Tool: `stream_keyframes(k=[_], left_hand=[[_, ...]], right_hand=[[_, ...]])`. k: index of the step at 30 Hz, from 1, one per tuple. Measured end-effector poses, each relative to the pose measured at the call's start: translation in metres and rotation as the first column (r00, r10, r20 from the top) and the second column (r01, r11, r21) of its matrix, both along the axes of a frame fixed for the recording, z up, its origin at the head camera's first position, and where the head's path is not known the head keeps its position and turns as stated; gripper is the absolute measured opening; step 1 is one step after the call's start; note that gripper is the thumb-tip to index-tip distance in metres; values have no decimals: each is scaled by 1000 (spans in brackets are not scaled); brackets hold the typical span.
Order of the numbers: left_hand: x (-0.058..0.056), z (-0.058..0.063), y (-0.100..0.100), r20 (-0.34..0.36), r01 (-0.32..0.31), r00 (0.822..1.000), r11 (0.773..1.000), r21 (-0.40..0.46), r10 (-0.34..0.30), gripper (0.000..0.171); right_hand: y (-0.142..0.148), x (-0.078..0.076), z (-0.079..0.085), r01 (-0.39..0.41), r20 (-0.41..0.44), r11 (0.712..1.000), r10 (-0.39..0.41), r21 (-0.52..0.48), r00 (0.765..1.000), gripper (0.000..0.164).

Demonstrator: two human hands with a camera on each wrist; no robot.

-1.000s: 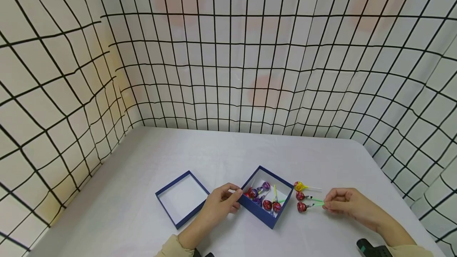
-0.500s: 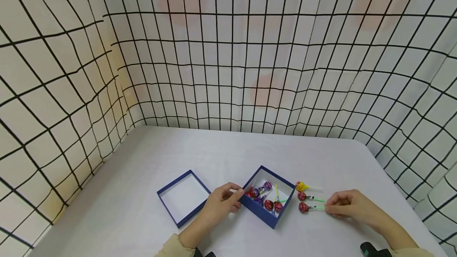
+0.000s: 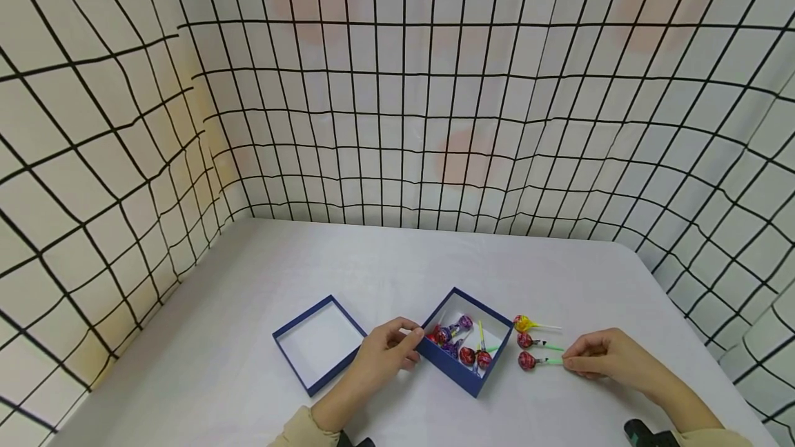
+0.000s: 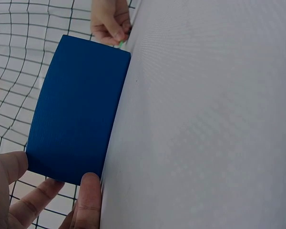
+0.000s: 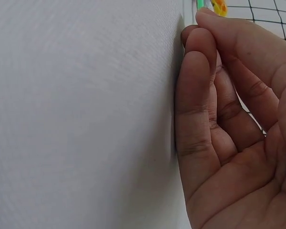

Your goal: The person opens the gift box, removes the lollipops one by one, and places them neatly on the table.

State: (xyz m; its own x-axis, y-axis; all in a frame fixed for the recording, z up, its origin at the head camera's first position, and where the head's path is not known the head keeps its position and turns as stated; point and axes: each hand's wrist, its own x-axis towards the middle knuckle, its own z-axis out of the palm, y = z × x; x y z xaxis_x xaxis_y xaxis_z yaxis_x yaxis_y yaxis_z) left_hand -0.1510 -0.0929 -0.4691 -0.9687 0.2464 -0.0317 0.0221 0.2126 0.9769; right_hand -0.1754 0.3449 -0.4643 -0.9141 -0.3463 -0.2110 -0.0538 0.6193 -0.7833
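Lollipop (image 3: 526,361), red-wrapped, lies on the table (image 3: 373,261) to the right of the box (image 3: 448,367), its green stick (image 3: 551,361) pinched in the right hand (image 3: 605,356). The left hand (image 3: 381,352) grips the box's left corner between thumb and fingers. Near the box's right corner lie a second red lollipop (image 3: 524,341) and a yellow lollipop (image 3: 523,323). Red and purple sweets (image 3: 467,356) sit inside the box; the lid (image 3: 335,372) lies to its left. Any wrapper lettering is too small to read.
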Motion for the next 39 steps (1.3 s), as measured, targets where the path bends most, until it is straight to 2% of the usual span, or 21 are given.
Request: stream_keyframes(k=[25, 34, 39], left_hand=[[1, 1, 1, 4, 6, 1000, 1000, -5, -6, 31], [0, 1, 0, -2, 3, 1000, 1000, -8, -3, 31], [1, 1, 0, 1, 5, 1000, 1000, -11, -5, 31]], right_hand=[[1, -1, 4, 2, 0, 1000, -2, 13, 1000, 25], [-9, -3, 21, 7, -36, 999, -6, 38, 999, 25], [-21, -9, 40, -16, -40, 999, 17, 28, 999, 27]])
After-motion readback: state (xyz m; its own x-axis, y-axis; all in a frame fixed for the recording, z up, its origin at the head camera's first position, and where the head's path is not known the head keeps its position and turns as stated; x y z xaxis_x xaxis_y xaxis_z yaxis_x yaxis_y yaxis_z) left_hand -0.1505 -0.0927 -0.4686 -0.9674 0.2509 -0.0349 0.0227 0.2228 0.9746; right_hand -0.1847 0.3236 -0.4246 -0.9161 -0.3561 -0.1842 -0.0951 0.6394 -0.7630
